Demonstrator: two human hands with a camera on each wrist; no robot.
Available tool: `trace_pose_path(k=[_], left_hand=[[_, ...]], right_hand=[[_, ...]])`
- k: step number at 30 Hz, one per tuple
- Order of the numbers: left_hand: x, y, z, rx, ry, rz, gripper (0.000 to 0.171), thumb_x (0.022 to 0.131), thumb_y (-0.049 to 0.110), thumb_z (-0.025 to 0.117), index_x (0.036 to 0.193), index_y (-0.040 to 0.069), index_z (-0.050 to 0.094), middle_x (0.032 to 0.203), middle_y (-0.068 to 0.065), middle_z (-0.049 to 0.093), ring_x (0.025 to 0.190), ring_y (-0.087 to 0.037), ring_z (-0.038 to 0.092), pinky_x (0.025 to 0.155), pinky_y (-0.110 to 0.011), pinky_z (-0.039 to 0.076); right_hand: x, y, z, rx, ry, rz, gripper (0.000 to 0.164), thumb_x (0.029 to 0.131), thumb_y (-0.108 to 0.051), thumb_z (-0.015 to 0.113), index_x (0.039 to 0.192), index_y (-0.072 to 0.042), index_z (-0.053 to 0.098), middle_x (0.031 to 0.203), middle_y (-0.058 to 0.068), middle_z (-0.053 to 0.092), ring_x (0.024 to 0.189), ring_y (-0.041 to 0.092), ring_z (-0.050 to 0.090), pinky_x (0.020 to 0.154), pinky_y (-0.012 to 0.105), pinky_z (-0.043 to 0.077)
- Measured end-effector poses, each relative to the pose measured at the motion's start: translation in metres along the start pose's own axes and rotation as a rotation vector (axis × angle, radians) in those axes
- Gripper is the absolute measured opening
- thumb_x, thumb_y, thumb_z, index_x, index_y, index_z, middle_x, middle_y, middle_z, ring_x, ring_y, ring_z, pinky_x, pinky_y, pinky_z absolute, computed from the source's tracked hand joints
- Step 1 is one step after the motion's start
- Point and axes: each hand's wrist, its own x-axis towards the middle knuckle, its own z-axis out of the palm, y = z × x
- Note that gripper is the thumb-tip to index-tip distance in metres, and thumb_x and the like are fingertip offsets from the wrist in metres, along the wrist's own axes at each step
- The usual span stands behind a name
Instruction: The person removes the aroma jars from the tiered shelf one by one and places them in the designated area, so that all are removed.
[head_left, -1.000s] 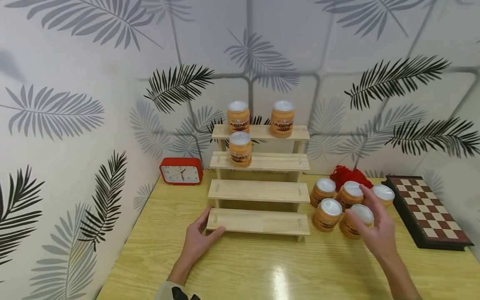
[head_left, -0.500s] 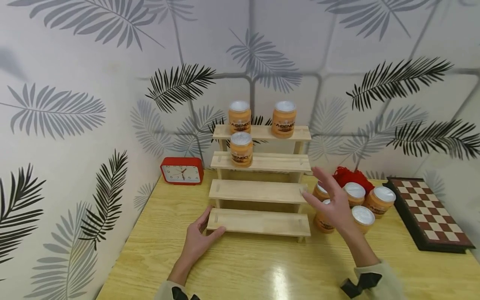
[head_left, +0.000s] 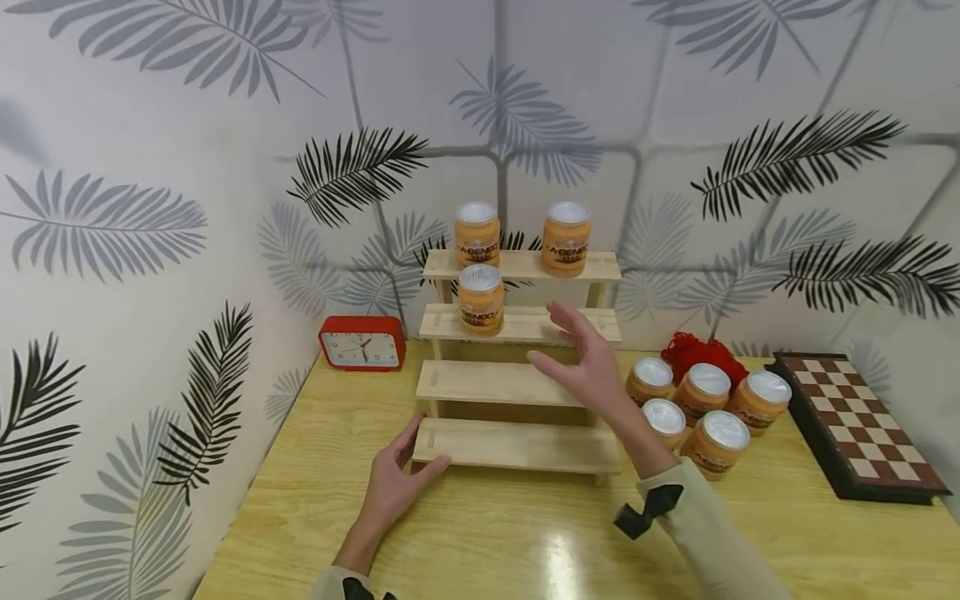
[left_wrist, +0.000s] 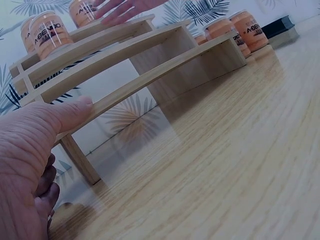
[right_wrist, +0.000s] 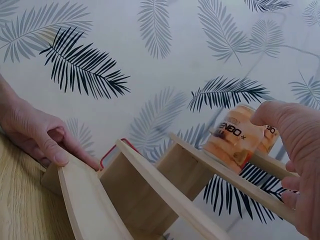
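Observation:
A four-tier wooden display stand (head_left: 517, 442) stands on the table. My left hand (head_left: 393, 483) grips the left end of its lowest board, thumb over the edge in the left wrist view. Raised before the right half of the stand, my right hand (head_left: 592, 371) has its thumb and fingers apart and holds nothing. To its left, on the second tier from the top, sits an orange can (head_left: 481, 307) with a silver lid. The top tier carries a left can (head_left: 477, 242) and a right can (head_left: 566, 246). The two lower tiers bear no cans.
Several more orange cans (head_left: 716, 446) cluster right of the stand, partly behind my right forearm. Red yarn (head_left: 701, 357) lies behind them, and a chessboard box (head_left: 858, 425) lies farther right. A red alarm clock (head_left: 363, 343) stands back left, near the patterned wall (head_left: 225, 250).
My right hand has swept left from above the loose cans to the front of the stand's upper tiers, carrying nothing. The left hand keeps its grip; the cans have not visibly moved.

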Motion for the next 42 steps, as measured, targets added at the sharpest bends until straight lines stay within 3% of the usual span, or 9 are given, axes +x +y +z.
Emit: trace_pose_path(k=[4,11,20,31,42], left_hand=[[0.000,0.003,-0.001,-0.006,-0.001,-0.005,0.087,0.091,0.022,0.085,0.162,0.006,0.037,0.164,-0.009,0.040,0.150,-0.023,0.039,0.119,-0.049,0.033],[-0.001,0.001,0.000,-0.001,0.009,0.002,0.086,0.091,0.020,0.085,0.161,0.005,0.038,0.163,-0.008,0.042,0.149,-0.023,0.040,0.119,-0.050,0.034],[-0.001,-0.001,0.001,-0.024,0.017,0.022,0.083,0.091,0.014,0.084,0.160,0.004,0.040,0.162,-0.010,0.043,0.149,-0.027,0.041,0.119,-0.054,0.034],[0.000,-0.002,0.001,-0.015,0.018,0.011,0.084,0.091,0.018,0.084,0.161,0.004,0.040,0.162,-0.009,0.044,0.149,-0.027,0.042,0.119,-0.054,0.033],[-0.002,0.000,-0.001,0.004,0.021,-0.014,0.084,0.090,0.022,0.086,0.161,0.010,0.042,0.162,-0.004,0.045,0.149,-0.022,0.042,0.119,-0.049,0.035]], right_hand=[[0.015,-0.005,0.013,-0.004,-0.014,0.019,0.075,0.092,-0.013,0.082,0.158,-0.011,0.045,0.157,0.010,0.050,0.146,0.029,0.047,0.118,0.049,0.040],[0.039,-0.009,0.033,0.007,-0.044,0.021,0.080,0.091,-0.019,0.084,0.159,-0.010,0.044,0.157,0.017,0.048,0.144,0.036,0.047,0.117,0.051,0.040],[0.060,-0.012,0.054,-0.019,-0.072,0.048,0.077,0.091,-0.027,0.084,0.156,-0.013,0.046,0.148,0.011,0.055,0.135,0.029,0.054,0.110,0.052,0.047],[0.073,-0.015,0.067,-0.038,-0.026,0.101,0.075,0.090,-0.030,0.085,0.153,-0.009,0.048,0.137,0.011,0.060,0.117,0.028,0.063,0.098,0.047,0.056],[0.072,-0.010,0.064,-0.069,-0.007,0.070,0.072,0.091,-0.025,0.084,0.150,-0.004,0.049,0.132,0.016,0.062,0.112,0.031,0.066,0.093,0.048,0.058]])
